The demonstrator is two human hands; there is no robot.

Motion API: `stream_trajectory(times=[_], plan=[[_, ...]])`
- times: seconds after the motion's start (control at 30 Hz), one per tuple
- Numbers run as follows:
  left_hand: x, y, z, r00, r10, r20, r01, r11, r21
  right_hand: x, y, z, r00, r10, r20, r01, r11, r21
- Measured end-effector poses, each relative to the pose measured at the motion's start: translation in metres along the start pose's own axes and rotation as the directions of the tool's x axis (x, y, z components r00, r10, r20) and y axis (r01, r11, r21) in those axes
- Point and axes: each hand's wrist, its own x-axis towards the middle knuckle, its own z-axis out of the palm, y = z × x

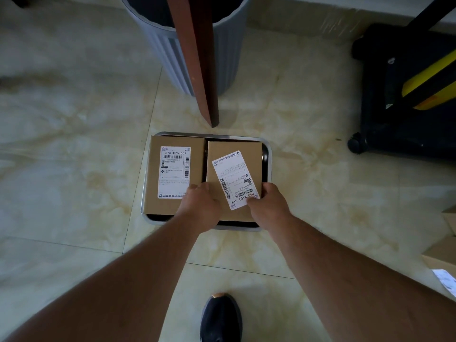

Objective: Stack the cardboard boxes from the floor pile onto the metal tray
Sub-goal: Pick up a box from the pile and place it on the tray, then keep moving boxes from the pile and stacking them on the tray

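Observation:
A metal tray lies on the tiled floor straight ahead. Two cardboard boxes with white shipping labels sit side by side in it. The left box lies flat, its label upright. The right box carries a slanted label. My left hand grips the right box's near left edge, between the two boxes. My right hand grips its near right corner, thumb on the label. More cardboard boxes lie at the right edge of view, partly cut off.
A wooden table leg comes down just beyond the tray, with a grey ribbed bin behind it. A black and yellow suitcase stands to the right. My black shoe is on the floor below the tray.

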Motion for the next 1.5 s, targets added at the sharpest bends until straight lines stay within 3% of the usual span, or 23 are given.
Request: stream_trajectory(times=[0.6,0.9,1.07,1.5], plan=[[-0.013,0.009,-0.001,1.0,0.004,-0.001,-0.004,1.0,-0.006,-0.002,-0.002,-0.005,0.997,0.017,0.073,-0.014,0.999,-0.039],[-0.06,0.039,0.0,0.999,0.008,-0.033,-0.011,0.996,-0.091,-0.047,0.019,-0.067,0.999,0.046,0.015,-0.047,0.998,0.032],[-0.103,0.087,0.02,0.998,0.055,0.029,-0.05,0.987,-0.156,-0.079,0.057,-0.125,0.997,0.081,0.0,-0.08,0.99,0.12],[-0.22,0.245,0.174,0.957,0.228,0.178,-0.24,0.97,0.046,-0.161,0.239,-0.297,0.937,0.294,-0.188,-0.198,0.892,0.406]])
